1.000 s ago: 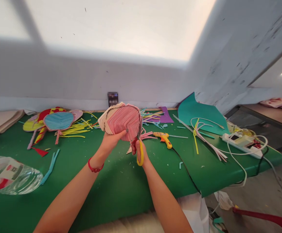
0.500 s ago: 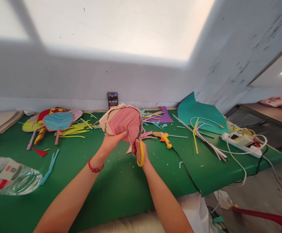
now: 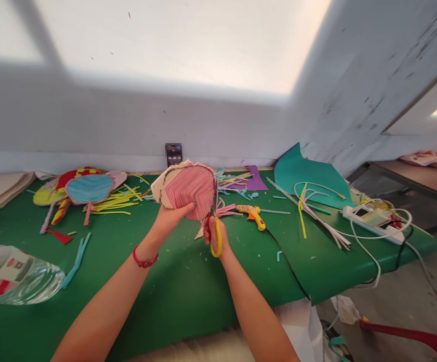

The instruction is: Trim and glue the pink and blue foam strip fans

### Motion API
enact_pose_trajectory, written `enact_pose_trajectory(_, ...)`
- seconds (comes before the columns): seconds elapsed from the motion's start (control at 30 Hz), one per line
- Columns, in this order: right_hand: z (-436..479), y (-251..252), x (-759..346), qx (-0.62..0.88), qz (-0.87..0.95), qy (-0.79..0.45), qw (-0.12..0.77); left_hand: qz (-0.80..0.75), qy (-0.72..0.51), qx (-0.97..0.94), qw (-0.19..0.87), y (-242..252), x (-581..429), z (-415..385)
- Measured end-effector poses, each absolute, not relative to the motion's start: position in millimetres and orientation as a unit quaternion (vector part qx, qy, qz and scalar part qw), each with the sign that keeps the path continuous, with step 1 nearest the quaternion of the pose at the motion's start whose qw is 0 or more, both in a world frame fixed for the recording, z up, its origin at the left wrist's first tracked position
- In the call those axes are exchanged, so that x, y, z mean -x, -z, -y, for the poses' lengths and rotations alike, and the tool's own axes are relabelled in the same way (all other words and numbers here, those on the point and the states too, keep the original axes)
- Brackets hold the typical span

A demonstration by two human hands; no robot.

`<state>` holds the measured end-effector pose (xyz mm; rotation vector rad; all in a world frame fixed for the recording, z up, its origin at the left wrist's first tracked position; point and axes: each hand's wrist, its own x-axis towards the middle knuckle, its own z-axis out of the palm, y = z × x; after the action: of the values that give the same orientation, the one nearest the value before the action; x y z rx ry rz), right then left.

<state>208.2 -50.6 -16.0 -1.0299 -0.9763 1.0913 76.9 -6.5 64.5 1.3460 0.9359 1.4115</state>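
A pink and cream striped craft piece (image 3: 192,183) with a dark outline is held up above the green table. My left hand (image 3: 171,215) grips it from below, with the thumb across its front. In my right hand (image 3: 215,235) is a pair of yellow-handled scissors (image 3: 217,244), pointing upward. Their blades lie along the right edge of the pink piece; whether they are open or closed I cannot make out. A pointed striped scrap hangs at the piece's lower edge, beside my right fingers.
A yellow glue gun (image 3: 255,216) lies right of my hands, its cord crossing the green table (image 3: 166,301). Farther right are a teal sheet (image 3: 309,176) and a power strip (image 3: 372,226). At left are a blue round craft piece (image 3: 89,188), yellow strips (image 3: 115,205) and a plastic bottle (image 3: 33,276).
The pink piece and both hands have shifted very slightly left in the view. The scissors stay at its right edge, and both grips are unchanged.
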Motion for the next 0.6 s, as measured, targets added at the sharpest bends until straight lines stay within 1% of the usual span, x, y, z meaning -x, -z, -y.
enact_pose_trajectory(0.2,47.8,21.2,-210.8,0.437,0.480,-0.430,0.627,-0.350,-0.560,-0.577,0.480,-69.6,-72.4,6.6)
enact_pose_trajectory(0.47,48.6,19.2,-212.4,0.456,0.493,-0.410,0.617,-0.391,-0.530,-0.572,0.489,-76.2,-65.6,9.3)
enact_pose_trajectory(0.6,49.2,23.2,-212.0,0.455,0.484,-0.416,0.620,-0.397,-0.520,-0.596,0.465,-75.9,-63.3,8.0)
